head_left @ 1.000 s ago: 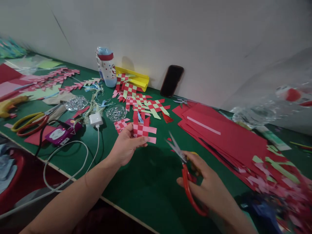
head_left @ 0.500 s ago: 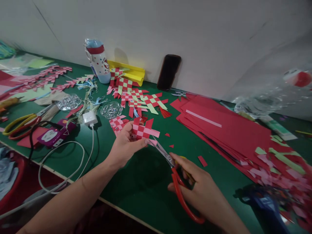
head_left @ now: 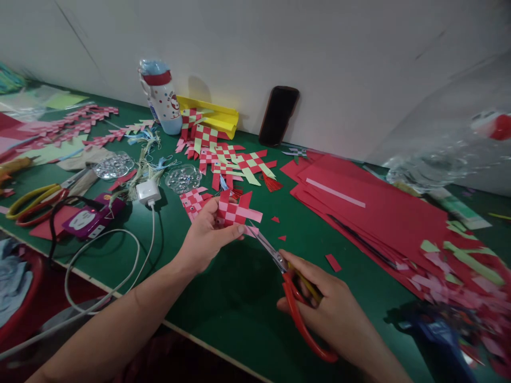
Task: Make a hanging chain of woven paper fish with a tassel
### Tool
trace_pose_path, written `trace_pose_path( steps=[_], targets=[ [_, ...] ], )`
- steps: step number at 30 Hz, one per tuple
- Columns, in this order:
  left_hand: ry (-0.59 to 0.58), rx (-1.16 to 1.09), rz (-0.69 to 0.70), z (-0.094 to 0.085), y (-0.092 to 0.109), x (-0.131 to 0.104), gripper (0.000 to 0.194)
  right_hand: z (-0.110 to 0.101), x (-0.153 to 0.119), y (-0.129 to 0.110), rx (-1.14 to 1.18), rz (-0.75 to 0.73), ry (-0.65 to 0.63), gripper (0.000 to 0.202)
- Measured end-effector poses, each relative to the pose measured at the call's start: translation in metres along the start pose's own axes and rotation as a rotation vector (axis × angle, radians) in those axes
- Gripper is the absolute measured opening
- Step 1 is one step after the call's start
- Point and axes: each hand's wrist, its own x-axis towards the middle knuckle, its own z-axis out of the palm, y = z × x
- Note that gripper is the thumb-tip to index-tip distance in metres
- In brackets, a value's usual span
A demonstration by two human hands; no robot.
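Note:
Between the thumb and fingers of my left hand [head_left: 213, 234] is a woven paper fish [head_left: 233, 213] in red and pink checks, its loose strips pointing right. My right hand [head_left: 321, 300] grips a pair of scissors [head_left: 279, 260] with one red and one yellow handle. The blades reach up and left to a pink strip at the fish's lower right, beside my left thumb. Another red and pink woven fish [head_left: 192, 202] lies just behind my left hand. Small red paper scraps [head_left: 332, 263] lie right of the blades.
Finished woven fish [head_left: 225, 154] are heaped before a cartoon bottle [head_left: 162, 101]. A phone [head_left: 279, 115] leans on the wall. Red paper sheets [head_left: 371, 207] and scraps cover the right; a white cable [head_left: 138, 255], googly eyes [head_left: 183, 178] and more scissors [head_left: 35, 205] lie left.
The scissor blades have drawn closer together on the pink strip as the handles moved slightly nearer each other. The fish stays in my left hand, almost still.

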Motion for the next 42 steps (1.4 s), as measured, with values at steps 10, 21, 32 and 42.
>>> trace_pose_path(
  steps=[10, 21, 32, 42],
  targets=[
    [0.035, -0.026, -0.024, 0.001, 0.000, 0.001, 0.034, -0.001, 0.000, -0.005, 0.049, 0.037, -0.016, 0.061],
    [-0.102, -0.108, -0.227, 0.006, -0.001, -0.004, 0.049, 0.000, 0.003, -0.006, 0.735, 0.130, 0.221, 0.061],
    [-0.254, 0.012, -0.217, 0.024, -0.015, -0.018, 0.052, 0.027, 0.012, -0.018, 0.820, 0.177, 0.138, 0.061],
    [-0.333, -0.364, -0.460, 0.018, -0.007, -0.014, 0.057, 0.027, 0.009, -0.017, 0.903, 0.079, 0.225, 0.050]
  ],
)
